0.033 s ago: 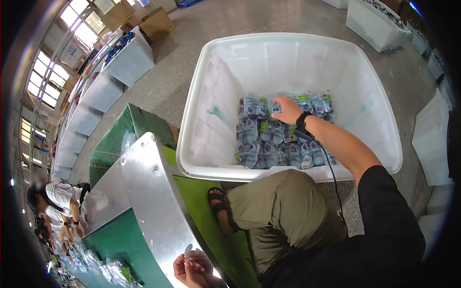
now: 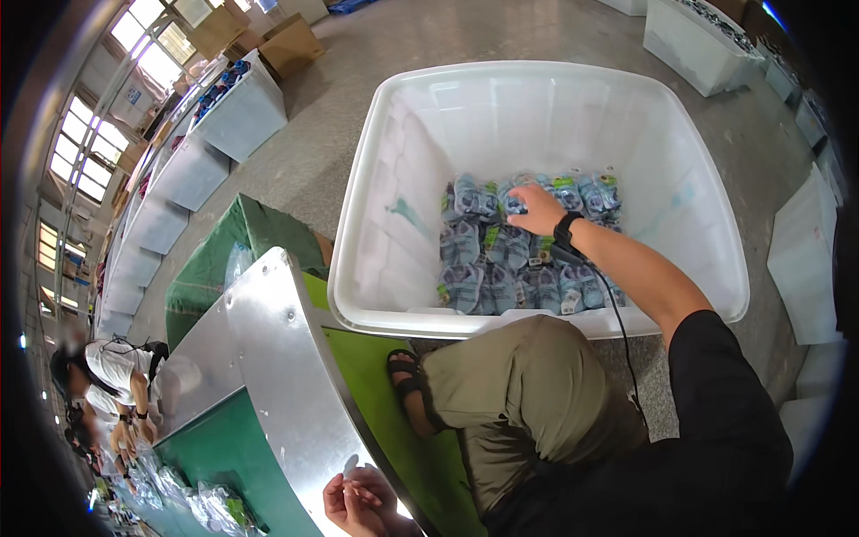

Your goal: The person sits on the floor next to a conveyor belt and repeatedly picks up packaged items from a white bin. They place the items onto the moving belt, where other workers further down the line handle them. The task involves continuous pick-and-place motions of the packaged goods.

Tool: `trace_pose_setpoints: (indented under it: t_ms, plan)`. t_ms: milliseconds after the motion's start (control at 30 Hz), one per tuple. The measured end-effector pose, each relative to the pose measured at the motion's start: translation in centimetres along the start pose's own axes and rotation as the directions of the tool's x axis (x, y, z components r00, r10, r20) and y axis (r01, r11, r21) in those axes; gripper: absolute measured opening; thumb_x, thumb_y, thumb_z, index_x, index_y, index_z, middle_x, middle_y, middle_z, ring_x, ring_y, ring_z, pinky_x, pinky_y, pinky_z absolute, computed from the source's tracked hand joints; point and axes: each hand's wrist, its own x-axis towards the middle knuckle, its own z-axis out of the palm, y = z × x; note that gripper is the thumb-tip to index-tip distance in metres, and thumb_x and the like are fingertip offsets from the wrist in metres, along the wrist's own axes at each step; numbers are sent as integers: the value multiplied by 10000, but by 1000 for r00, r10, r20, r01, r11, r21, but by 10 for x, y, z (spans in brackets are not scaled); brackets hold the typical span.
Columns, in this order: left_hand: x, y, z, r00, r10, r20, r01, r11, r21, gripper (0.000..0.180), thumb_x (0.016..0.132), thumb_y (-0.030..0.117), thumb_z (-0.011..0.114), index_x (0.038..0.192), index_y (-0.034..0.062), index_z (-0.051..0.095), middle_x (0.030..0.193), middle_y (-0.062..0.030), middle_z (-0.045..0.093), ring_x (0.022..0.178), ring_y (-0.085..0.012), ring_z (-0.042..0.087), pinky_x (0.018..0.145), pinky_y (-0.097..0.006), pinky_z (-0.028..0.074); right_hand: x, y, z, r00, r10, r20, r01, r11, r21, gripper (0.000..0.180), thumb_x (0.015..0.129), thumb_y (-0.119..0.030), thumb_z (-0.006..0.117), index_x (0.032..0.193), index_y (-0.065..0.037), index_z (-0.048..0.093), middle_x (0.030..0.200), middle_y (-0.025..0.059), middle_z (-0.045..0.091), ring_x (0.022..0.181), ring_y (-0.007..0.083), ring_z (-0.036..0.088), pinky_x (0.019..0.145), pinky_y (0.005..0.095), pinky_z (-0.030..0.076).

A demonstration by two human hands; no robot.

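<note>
My right hand (image 2: 537, 211) reaches down into a large white plastic tub (image 2: 394, 134), fingers and thumb curled round a light blue-grey bundle (image 2: 516, 204) in the far row. Rows of similar bundles (image 2: 463, 242), several with green labels, cover the tub's bottom; whether they are socks or small shoes I cannot tell. A black band and a cable are on my right wrist. Low in the view, my left hand (image 2: 356, 503) is by the shiny metal border (image 2: 291, 358) of a work table. Its fingers are pinched together; anything between them is too small to make out.
Clear plastic packages (image 2: 219, 508) lie on the green table surface (image 2: 210, 456). Beyond it, people in white shirts (image 2: 116, 371) work with their hands. A green-covered stack (image 2: 259, 228) stands left of the tub. More white bins (image 2: 237, 112) line both sides; cardboard boxes (image 2: 291, 43) stand behind.
My right hand has shifted very slightly in the tub, staying at the same bundle. At the table, a co-worker's hands have moved a little. My left hand looks unchanged.
</note>
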Motion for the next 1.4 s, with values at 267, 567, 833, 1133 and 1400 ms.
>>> trace_pose_setpoints:
  t_ms: [267,567,833,1133,1400]
  plan:
    - [2,-5,-8,996,23,85,-18,998,-54,256,999,-65,560,1250,-22,584,766,-76,607,645,-139,558,645,-253,509,-67,-20,-27,952,-117,284,47,969,243,509,903,-293,776,1274,23,627,1115,164,729,1048,263,706,900,377,552]
    - [4,-10,-11,992,11,127,15,980,-200,274,1002,-43,564,1272,-3,584,799,-73,619,678,-142,563,702,-302,537,-176,-41,-73,807,-187,560,72,973,221,461,952,-329,750,1248,8,641,1020,123,737,938,235,705,837,367,546]
    - [6,-11,-17,984,-24,176,72,961,-268,270,1022,12,549,1269,86,631,847,-68,671,688,-139,583,740,-329,559,-244,-18,-74,929,-78,362,-11,971,239,425,886,-336,793,1180,-43,703,1087,110,705,1013,242,682,888,384,528]
    - [3,-14,-12,997,59,47,-40,942,-332,242,1044,78,549,1272,-4,553,910,-95,636,702,-149,609,554,-267,520,-249,-10,-47,991,-47,128,23,982,188,273,860,-290,784,1018,-70,754,979,121,717,915,288,684,814,383,536]
    - [16,-4,-39,957,-125,262,212,918,-334,274,1039,69,576,1299,-16,589,1009,-119,679,849,-191,672,777,-347,594,-249,0,-34,974,-220,53,218,975,33,357,934,-325,704,943,21,620,850,112,570,786,233,551,744,334,457]
